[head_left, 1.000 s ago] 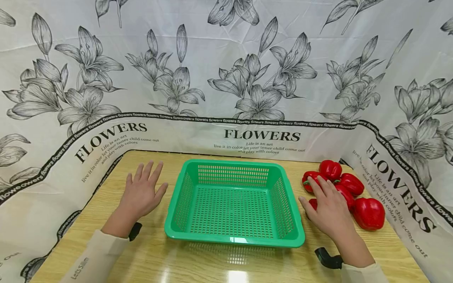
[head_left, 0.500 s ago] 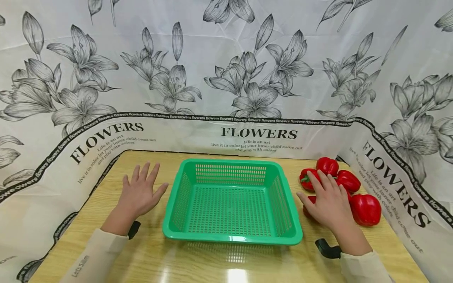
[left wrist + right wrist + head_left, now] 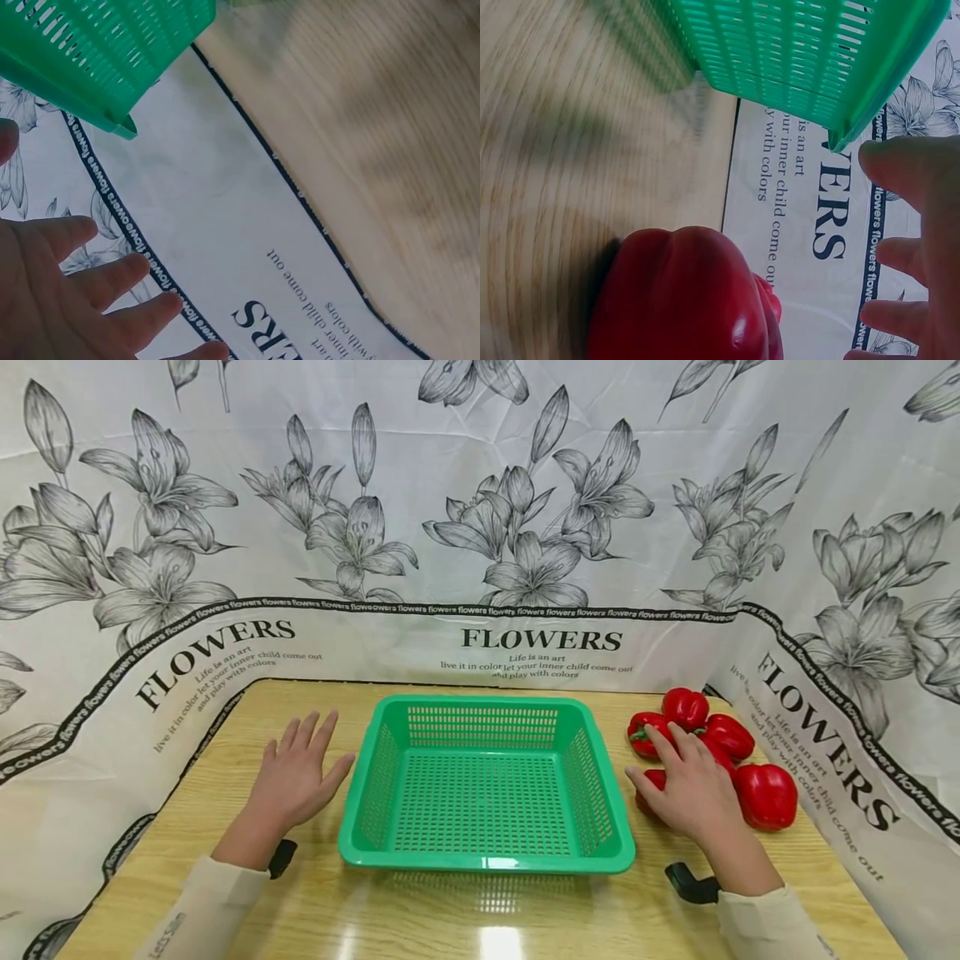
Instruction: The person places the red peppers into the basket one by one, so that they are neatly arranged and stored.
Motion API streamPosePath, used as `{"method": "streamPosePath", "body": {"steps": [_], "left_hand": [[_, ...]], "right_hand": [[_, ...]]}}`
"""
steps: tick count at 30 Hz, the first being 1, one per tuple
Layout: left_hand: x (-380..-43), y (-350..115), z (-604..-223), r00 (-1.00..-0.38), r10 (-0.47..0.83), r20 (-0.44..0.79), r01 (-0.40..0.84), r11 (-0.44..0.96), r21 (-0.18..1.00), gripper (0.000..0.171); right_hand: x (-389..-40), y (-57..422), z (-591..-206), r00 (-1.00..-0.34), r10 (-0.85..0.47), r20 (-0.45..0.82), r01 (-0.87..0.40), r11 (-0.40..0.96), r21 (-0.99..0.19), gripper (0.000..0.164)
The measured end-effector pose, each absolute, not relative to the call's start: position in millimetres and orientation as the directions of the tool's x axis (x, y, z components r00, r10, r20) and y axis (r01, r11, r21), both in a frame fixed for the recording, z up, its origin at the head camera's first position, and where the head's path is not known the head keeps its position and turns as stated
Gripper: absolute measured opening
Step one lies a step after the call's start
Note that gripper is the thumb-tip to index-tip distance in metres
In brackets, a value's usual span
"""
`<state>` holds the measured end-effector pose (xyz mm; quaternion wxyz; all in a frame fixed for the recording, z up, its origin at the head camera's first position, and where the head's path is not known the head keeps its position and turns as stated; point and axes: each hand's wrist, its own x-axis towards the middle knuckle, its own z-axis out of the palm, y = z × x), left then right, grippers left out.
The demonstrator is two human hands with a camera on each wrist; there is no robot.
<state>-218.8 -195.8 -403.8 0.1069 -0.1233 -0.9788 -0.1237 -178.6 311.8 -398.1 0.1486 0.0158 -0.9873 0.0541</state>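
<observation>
A green plastic basket (image 3: 487, 862) with slotted walls stands between the two hands, nothing inside it. To its left my left hand (image 3: 295, 781) hovers over the table, palm down with fingers spread, and holds nothing. My right hand (image 3: 693, 789) hovers palm down over several red bell peppers, its thumb beside the basket's right rim. One bell pepper (image 3: 766, 797) lies right of that hand, another bell pepper (image 3: 685, 708) behind it, and others are partly covered by it. In the right wrist view a large bell pepper (image 3: 682, 300) sits on the table, apart from the fingers.
The wood-grain table (image 3: 420, 922) is closed in at the back and sides by a white flower-print curtain (image 3: 375, 652). Black wrist mounts (image 3: 692, 883) stick out inward beneath both wrists.
The head view has turned slightly to the right, so the basket and peppers sit further left in it. Both hands stay nearly where they were, fingers spread. Nothing has been taken hold of.
</observation>
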Motion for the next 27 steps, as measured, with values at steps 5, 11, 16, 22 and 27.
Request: {"method": "streamPosePath", "body": {"steps": [5, 11, 16, 22, 27], "left_hand": [[-217.6, -194.5, -407.8, -0.932, 0.24, 0.271, 0.311, 0.914, 0.259, 0.066], [-215.7, -192.2, -410.2, -0.93, 0.256, 0.265, 0.34, 0.873, 0.349, 0.065], [-214.9, -190.6, -414.0, -0.933, 0.264, 0.244, 0.347, 0.839, 0.419, 0.065], [-213.7, -185.7, -420.5, -0.942, 0.288, 0.172, 0.335, 0.768, 0.546, 0.066], [-212.4, -182.5, -424.7, -0.943, 0.302, 0.142, 0.321, 0.702, 0.636, 0.065]], "right_hand": [[-176.6, 314.3, -403.4, -0.961, -0.012, 0.278, -0.042, 0.994, -0.1, 0.071], [-175.3, 317.9, -407.0, -0.971, -0.001, 0.238, -0.027, 0.994, -0.108, 0.069], [-174.4, 320.8, -410.0, -0.978, -0.001, 0.206, -0.025, 0.993, -0.114, 0.069], [-174.4, 324.3, -413.2, -0.987, 0.004, 0.159, -0.015, 0.993, -0.118, 0.068], [-173.7, 327.5, -416.1, -0.993, 0.005, 0.121, -0.008, 0.995, -0.104, 0.072]]}}
